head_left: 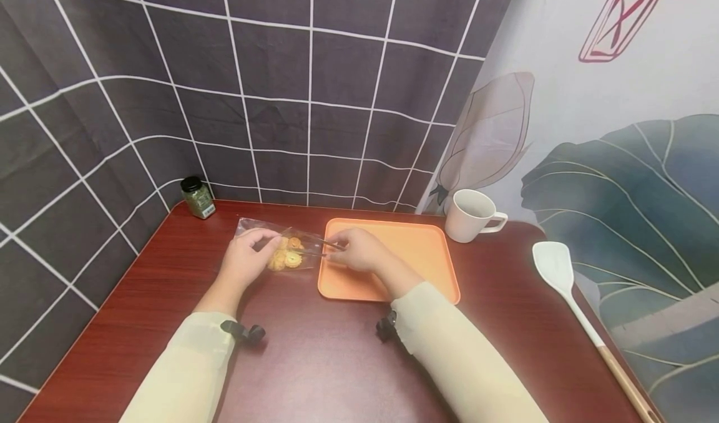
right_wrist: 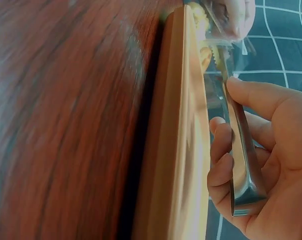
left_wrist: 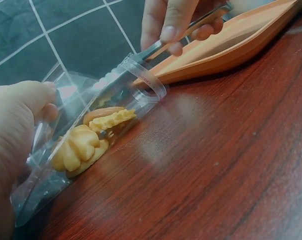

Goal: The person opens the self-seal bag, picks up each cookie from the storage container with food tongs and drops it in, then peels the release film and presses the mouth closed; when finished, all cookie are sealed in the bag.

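A clear plastic bag (head_left: 310,260) holding several yellow cookies (head_left: 293,259) lies at the left of the table. My left hand (head_left: 249,254) pinches the bag's upper side between thumb and fingers. My right hand (head_left: 357,250) grips metal tongs (right_wrist: 243,157), and their far ends reach into the bag's mouth. In the left wrist view the tongs' tips are inside the bag near the cookies (left_wrist: 77,150); whether they touch one I cannot tell. Below my right hand is an orange tray (head_left: 415,261), its left rim beside the bag's open end.
A jar with a black lid (head_left: 198,197) stands at the back left corner. Behind the tray's right corner is a white mug (head_left: 472,216). A white spatula with a wooden handle (head_left: 556,267) lies along the right edge. A dark gridded curtain (head_left: 337,98) hangs behind the table.
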Demonstrator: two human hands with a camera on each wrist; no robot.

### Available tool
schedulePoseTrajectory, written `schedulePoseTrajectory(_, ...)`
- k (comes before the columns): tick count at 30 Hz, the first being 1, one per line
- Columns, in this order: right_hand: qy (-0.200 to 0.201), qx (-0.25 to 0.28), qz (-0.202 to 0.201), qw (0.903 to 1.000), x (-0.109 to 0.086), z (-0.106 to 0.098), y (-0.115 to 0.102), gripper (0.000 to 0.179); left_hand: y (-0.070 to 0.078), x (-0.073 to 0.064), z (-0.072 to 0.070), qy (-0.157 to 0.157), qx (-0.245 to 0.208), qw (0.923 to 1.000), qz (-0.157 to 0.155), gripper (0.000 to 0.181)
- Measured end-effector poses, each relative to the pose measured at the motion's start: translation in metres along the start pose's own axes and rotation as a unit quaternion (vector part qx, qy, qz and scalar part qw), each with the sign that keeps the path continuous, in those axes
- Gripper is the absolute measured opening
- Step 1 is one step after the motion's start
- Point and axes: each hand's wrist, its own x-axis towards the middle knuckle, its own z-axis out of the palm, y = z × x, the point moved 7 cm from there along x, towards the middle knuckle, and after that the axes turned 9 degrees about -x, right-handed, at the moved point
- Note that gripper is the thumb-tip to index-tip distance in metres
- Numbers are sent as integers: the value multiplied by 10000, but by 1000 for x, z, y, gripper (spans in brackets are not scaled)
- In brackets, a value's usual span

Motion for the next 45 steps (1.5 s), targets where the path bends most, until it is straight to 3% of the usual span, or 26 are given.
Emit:
schedulePoseTrajectory(6, 68, -15, 206, 9998, -20, -11, 12, 43, -2, 0, 0, -30, 50, 10000, -74, 23)
schedulePoseTrajectory(15, 613, -24, 220, 9979, -64, -36, 37, 46, -2, -2, 0, -58, 18, 9999, -86, 22)
schedulePoseTrajectory(21, 951, -28, 302, 9950, -96, -55, 65, 45, -2, -2, -1, -35, -11, 9999, -110, 22)
schedulePoseTrajectory(28, 1479, -377, 541, 9868, -134, -82, 103, 42, -3, -2, -1, -14, 30, 10000, -86, 22)
schedulePoseTrajectory(45, 1382, -588, 1497, 9772, -216, -117, 196, 55, -1, -2, 0, 10, -6, 9999, -114, 21)
